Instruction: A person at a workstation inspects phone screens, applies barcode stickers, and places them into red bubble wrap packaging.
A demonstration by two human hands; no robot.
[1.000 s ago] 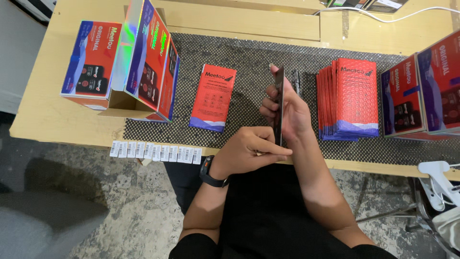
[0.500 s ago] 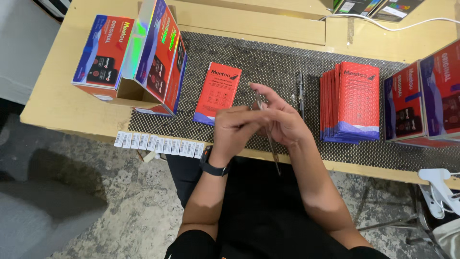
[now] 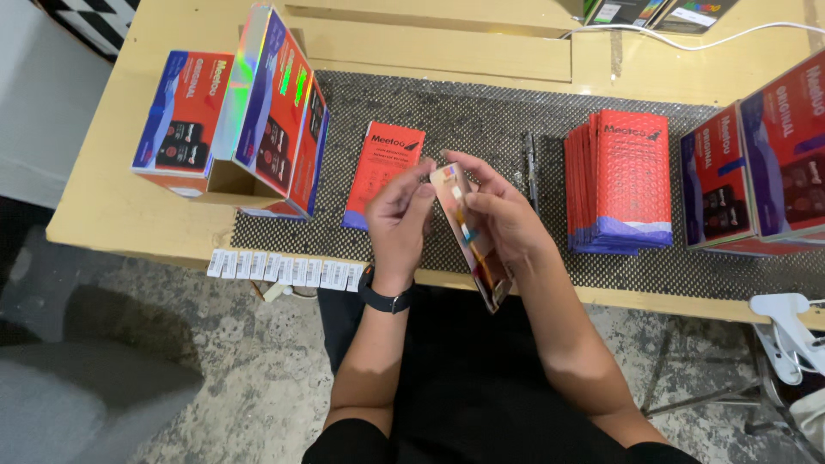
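Both hands hold one thin flat panel, glossy with a reflective face, tilted over the table's front edge. My left hand, with a black watch on its wrist, pinches the panel's upper end. My right hand grips its right side and back. A single red flat packet lies on the dark mesh mat just beyond my left hand. A stack of the same red packets stands to the right of my right hand.
An open red and blue carton stands at the left of the wooden table; more such cartons stand at the right edge. A strip of white labels hangs along the front edge. A dark pen lies on the mat.
The panel went from edge-on and upright to tilted with its shiny face showing. My left hand moved up from its lower part to its top end. The view shifted slightly.
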